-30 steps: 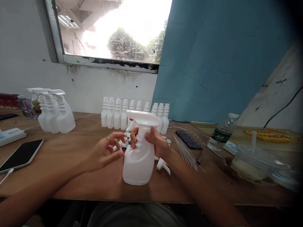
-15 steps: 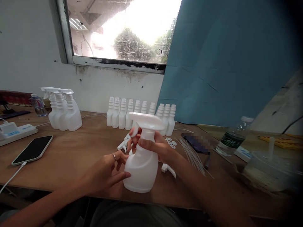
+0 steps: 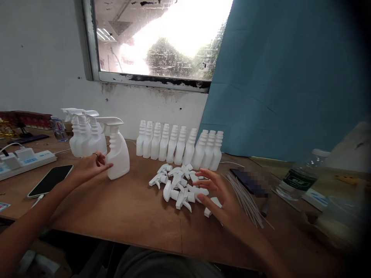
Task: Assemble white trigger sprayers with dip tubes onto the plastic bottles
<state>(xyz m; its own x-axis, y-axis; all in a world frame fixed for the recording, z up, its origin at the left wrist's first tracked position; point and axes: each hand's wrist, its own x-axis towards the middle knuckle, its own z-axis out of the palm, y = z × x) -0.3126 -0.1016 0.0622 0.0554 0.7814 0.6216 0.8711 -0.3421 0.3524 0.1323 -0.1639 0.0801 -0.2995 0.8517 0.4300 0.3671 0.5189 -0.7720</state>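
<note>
The white spray bottle [image 3: 118, 160] stands close to upright on the left part of the worktop [image 3: 139, 226], nearer its back edge than its front, with its long axis running up and down and the nozzle of its spray head [image 3: 113, 121] aimed toward the left edge. What counts most here, I judge, is that it lies just to the right of my left hand [image 3: 92, 165], which is far nearer to it than my other one. My left thumb overlaps the bottle's lower side and the fingers bend in at its left flank (how firmly I have it, or whether I pinch it at all, I cannot tell). Just behind and to the left, toward the back edge, is a cluster of headed bottles [image 3: 81, 141].

Around the middle of the worktop lies a heap of loose spray heads [image 3: 182, 197], pointing every which way. My right hand [image 3: 216, 193] is spread over the heap's right side, fingers apart and nothing in them. Beyond the heap, a row of headless bottles [image 3: 172, 148] stands along the back edge.

Toward the right edge, thin tubes [image 3: 246, 200] lie slantwise just past my right hand, and a phone [image 3: 49, 181] lies by my left forearm.
</note>
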